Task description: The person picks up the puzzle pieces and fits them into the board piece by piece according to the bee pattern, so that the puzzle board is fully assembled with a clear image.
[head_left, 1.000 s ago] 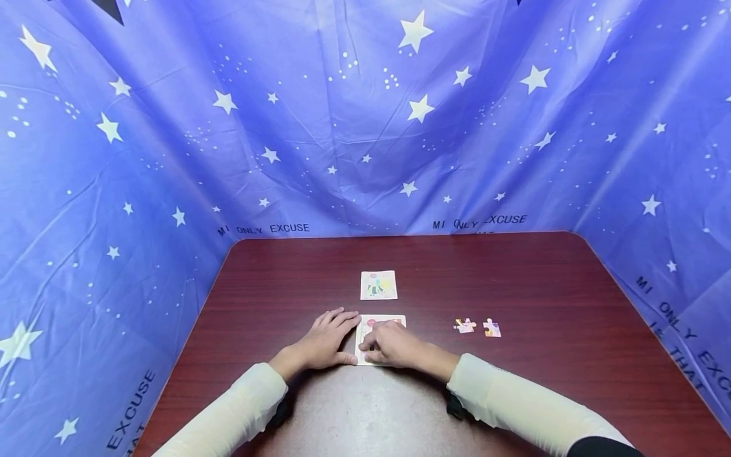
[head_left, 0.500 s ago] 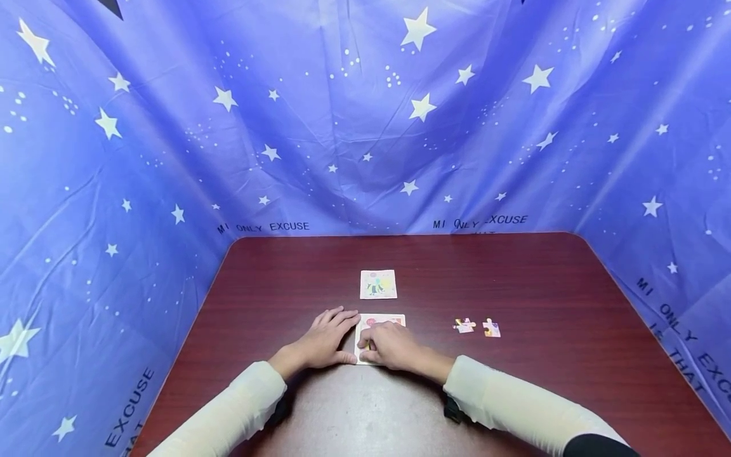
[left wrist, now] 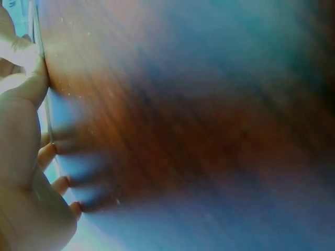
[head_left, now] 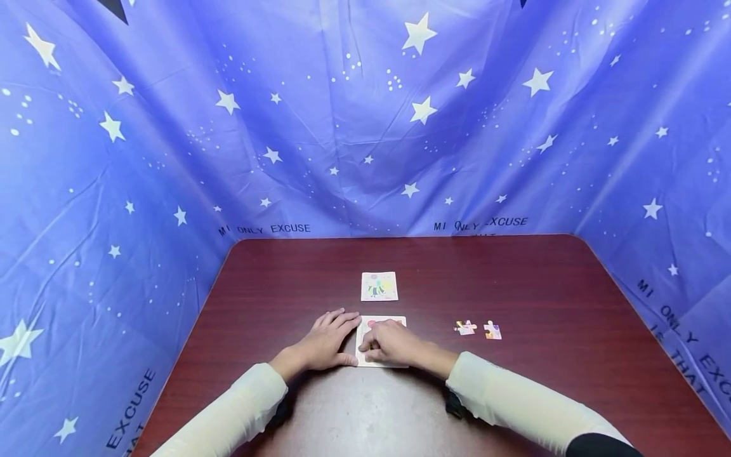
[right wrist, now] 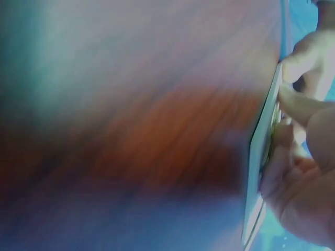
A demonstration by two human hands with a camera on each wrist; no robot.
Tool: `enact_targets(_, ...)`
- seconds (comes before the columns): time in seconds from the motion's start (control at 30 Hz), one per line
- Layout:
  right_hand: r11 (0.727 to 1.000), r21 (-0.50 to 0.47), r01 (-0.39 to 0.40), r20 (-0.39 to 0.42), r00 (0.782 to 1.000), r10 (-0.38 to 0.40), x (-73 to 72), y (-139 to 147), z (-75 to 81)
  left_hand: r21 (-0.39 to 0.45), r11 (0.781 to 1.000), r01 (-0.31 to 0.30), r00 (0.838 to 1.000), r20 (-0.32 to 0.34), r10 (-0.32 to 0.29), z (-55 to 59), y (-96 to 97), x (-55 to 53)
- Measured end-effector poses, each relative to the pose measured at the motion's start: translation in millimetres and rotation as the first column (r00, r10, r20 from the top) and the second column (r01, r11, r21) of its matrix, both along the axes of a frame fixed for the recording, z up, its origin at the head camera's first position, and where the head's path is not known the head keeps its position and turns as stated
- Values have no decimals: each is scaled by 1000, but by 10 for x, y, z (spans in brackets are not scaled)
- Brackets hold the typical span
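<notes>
A square white-bordered puzzle board (head_left: 381, 318) lies flat before the person. Beside its left edge the left hand (head_left: 328, 339) rests on the table, fingers spread and thumb and fingertips right at the edge. Over the board, the right hand (head_left: 394, 344) has its fingers curled, and its thumb (right wrist: 299, 106) is near the board's edge. In the right wrist view, a small yellowish sliver, apparently a jigsaw piece (right wrist: 275, 116), shows between thumb and fingers; most of it is hidden. The left wrist view shows the left hand (left wrist: 26, 120) along the board's side.
Behind the board lies a square picture card (head_left: 379, 287). Two loose jigsaw pieces, one (head_left: 465, 327) left of the other (head_left: 492, 330), lie to the right. A blue star-printed curtain (head_left: 365, 127) surrounds the far sides of the dark red table (head_left: 274, 273).
The right hand's fingers shift slightly over the board while staying in the same spot. The left hand, the card and the loose pieces stay put; the head view moves a little.
</notes>
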State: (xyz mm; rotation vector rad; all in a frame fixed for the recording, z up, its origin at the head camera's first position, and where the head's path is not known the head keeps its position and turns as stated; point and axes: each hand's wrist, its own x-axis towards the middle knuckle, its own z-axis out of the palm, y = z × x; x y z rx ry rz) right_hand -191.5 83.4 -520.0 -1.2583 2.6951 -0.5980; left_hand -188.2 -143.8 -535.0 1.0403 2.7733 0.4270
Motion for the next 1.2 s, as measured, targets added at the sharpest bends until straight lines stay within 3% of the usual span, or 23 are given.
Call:
enact_targets(0.2, 994, 9, -106, -39, 994, 107, -51, 102, -25, 14, 1000, -5, 1000, -7, 5, 3, -9, 2)
enact_targets(0.47, 997, 30, -77, -40, 996, 78, -19, 141, -9, -6, 1000, -14, 1000, 18, 14, -12, 0, -8)
enact_targets(0.87, 995, -68, -67, -36, 997, 64, -29, 156, -46, -4, 1000, -16, 1000, 10, 16, -36, 16, -15)
enact_targets(1.2, 995, -55, -80, 53, 995, 83, -68, 300, 81, 7, 1000, -11, 1000, 19, 11, -14, 12, 3)
